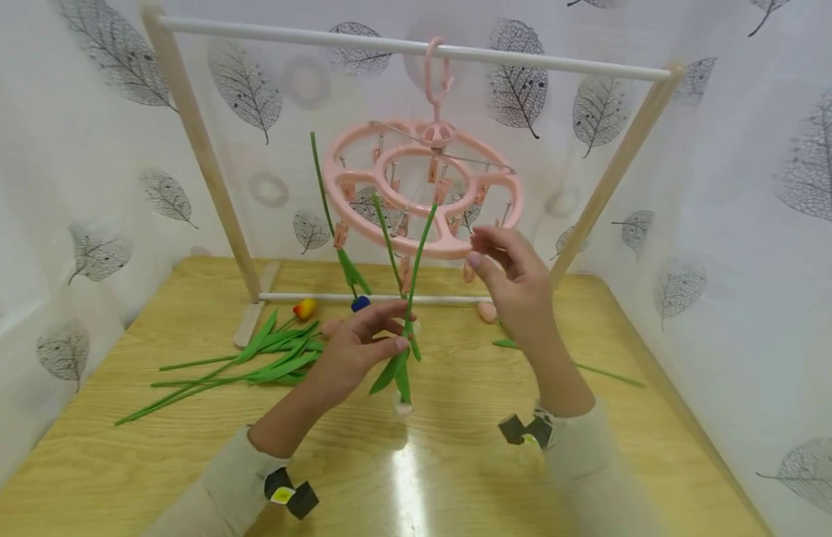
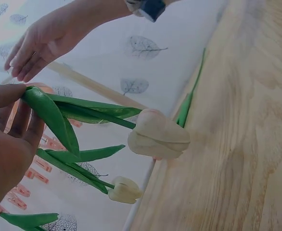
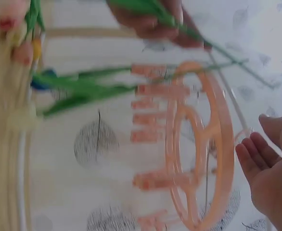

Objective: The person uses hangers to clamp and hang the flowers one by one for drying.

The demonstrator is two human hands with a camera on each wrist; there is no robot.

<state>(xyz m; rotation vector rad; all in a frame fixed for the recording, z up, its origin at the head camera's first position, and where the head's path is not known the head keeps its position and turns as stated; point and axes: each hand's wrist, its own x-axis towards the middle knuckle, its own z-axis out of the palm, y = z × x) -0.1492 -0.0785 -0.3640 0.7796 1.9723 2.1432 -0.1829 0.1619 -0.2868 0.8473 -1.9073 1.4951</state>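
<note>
My left hand (image 1: pixel 362 347) pinches an artificial white tulip (image 2: pixel 159 134) by its green stem, bloom down and stem end up. A pink clip hanger (image 1: pixel 449 247) with small clothespins hangs in front of me. Beside its near right rim is my right hand (image 1: pixel 519 287), fingers loosely bent and nothing in them; a pink clothespin (image 1: pixel 468 270) hangs close by. A blue tulip (image 1: pixel 360 303) hangs head down from a clip on the hanger's left. Another white tulip (image 2: pixel 125 190) hangs behind the held one.
The hanger hooks over the white top rod (image 1: pixel 557 61) of a wooden-post rack (image 1: pixel 201 149). Several tulips with long green stems (image 1: pixel 187 384) lie on the table's left, one with a yellow-red bloom (image 1: pixel 304 309). A pink bloom (image 1: pixel 486 312) lies behind my right hand.
</note>
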